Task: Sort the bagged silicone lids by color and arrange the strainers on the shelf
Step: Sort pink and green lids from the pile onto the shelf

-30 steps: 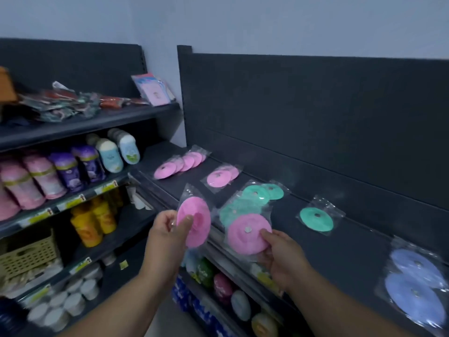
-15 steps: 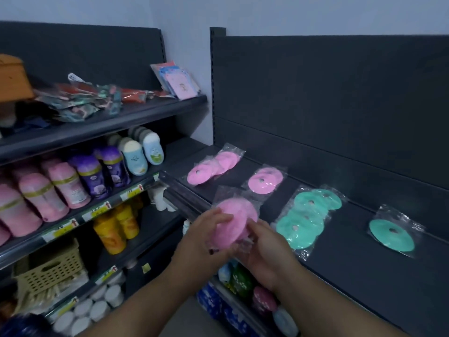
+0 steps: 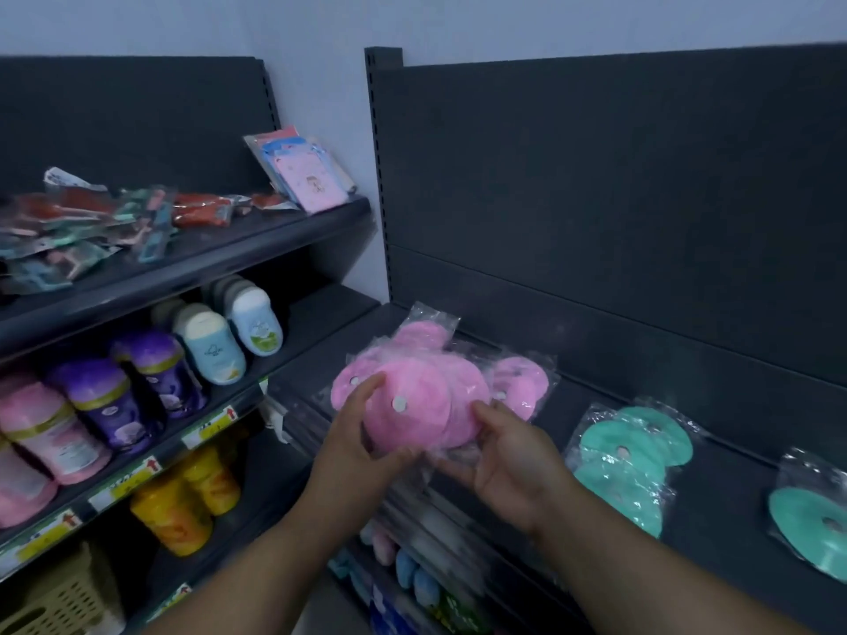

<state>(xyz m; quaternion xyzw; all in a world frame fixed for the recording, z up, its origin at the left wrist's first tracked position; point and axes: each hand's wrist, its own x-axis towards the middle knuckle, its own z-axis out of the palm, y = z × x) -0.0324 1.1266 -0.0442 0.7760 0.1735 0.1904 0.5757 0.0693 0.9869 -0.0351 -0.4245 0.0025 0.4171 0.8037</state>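
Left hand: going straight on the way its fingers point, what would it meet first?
Probably the pink bagged lids lying on the shelf, just beyond the bag the left hand holds; depth is unclear.

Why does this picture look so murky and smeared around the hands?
Head view: dim bluish light; motion blur smears the front shelf edge and softens the pink lids; glare glints on the teal lids' bag; the wide lens slants the upright.
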